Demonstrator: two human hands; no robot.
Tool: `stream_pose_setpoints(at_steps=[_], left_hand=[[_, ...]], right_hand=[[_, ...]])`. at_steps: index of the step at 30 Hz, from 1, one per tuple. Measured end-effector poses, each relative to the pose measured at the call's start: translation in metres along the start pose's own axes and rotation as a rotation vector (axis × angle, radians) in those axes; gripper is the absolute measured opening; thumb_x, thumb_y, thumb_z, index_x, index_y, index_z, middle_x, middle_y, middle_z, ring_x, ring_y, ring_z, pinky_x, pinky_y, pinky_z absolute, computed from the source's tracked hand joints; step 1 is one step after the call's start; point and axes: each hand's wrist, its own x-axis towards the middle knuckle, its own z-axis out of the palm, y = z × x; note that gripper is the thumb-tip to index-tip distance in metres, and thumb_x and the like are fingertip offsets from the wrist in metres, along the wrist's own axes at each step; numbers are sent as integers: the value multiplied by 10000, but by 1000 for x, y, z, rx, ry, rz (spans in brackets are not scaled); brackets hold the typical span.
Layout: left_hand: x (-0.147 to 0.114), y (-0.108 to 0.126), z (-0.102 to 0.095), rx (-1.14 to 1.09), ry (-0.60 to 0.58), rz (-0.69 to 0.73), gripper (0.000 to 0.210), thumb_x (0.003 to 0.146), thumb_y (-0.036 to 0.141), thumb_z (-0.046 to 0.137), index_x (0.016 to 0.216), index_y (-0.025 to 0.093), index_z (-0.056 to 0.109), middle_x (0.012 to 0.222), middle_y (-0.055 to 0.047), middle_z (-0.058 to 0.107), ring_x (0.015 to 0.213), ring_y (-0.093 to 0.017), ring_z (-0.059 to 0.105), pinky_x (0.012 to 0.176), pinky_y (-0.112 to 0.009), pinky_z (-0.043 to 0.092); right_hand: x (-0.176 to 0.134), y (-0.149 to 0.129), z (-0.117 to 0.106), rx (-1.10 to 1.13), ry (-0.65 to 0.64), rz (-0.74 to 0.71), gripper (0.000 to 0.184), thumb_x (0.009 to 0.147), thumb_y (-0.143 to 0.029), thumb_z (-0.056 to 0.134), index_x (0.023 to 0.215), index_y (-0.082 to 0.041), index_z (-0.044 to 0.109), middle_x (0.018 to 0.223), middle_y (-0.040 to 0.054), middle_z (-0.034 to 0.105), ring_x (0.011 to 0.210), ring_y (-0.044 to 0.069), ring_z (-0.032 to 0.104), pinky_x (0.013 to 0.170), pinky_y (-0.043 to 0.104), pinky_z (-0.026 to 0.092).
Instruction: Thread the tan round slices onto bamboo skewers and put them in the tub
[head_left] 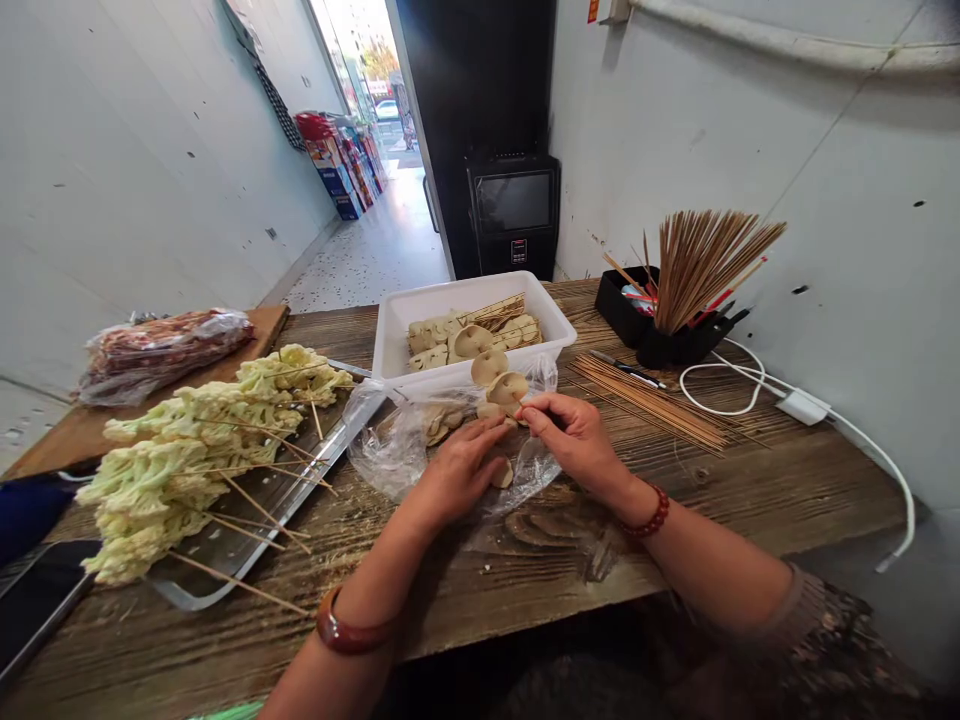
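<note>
My right hand [576, 436] pinches a thin wooden skewer near its end. Several round beige slices [489, 367] are threaded along this skewer, which points away toward the white tub. Close beside it, my left hand [463, 466] has its fingers curved over a round slice [491, 411] at the near end of the row; the fingertips are partly hidden. Another slice [503, 473] shows by the left thumb. Beneath both hands spreads a clear plastic bag [382, 455] holding more slices [442, 424].
Behind the bag stands a white tub [559, 335] of skewered slices. Skewered cauliflower [172, 460] lies on a metal tray [330, 455] at left, near a wrapped package [165, 350]. Loose skewers [652, 405], a black holder [667, 345] of skewers and a white cable [862, 430] are at right.
</note>
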Motion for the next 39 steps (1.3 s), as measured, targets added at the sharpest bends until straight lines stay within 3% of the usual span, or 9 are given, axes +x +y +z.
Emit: stream_pose_setpoints(at_steps=[3,10,16,19,28,33,39], left_hand=[[0,-3,0,-71,1,-22,413,891,190,503,1296,184,583,1356,-115,599,1233,-243,566,1039,-422,463],[1,-31,-14,141,317,-240,342,881,174,445,1150,147,655,1163,-140,689,1112,-272,615,980,-473,482],[-3,-41,-27,194,415,-286,327,883,188,424,1099,147,666,1120,-116,705,1059,-244,635,957,-421,488],[-7,-43,-32,236,416,-284,294,902,214,434,1034,177,694,1066,-92,725,1016,-229,647,938,-394,492],[-10,-33,-32,619,209,-372,271,830,234,572,1062,172,696,1114,-127,692,1072,-322,577,944,-462,445],[-11,-43,-29,605,256,-374,194,828,185,548,935,177,710,988,-121,700,985,-285,606,902,-419,468],[-14,-44,-29,432,396,-320,153,837,188,550,804,193,699,909,-93,700,900,-248,631,859,-401,488]], right_hand=[[0,1,0,-3,-11,5,208,876,-292,574,794,-166,717,678,10,659,617,130,569,570,232,430],[-2,-1,-1,-5,-16,37,216,874,-304,579,807,-157,724,628,-1,604,569,117,501,525,228,378],[-3,-5,-2,13,-34,55,213,868,-304,580,801,-156,719,618,-3,590,571,119,493,530,230,377],[-3,-5,-1,15,-38,48,216,868,-301,577,800,-153,718,622,0,593,568,119,491,529,232,372],[-5,-1,1,-9,-52,43,213,873,-312,579,809,-160,714,641,1,607,580,120,501,537,231,379],[-7,1,2,-1,-62,22,219,874,-320,581,798,-163,713,619,-4,583,562,119,482,522,235,367],[-7,1,4,-10,-60,10,233,871,-334,581,774,-167,711,608,-6,579,562,122,489,520,234,371]])
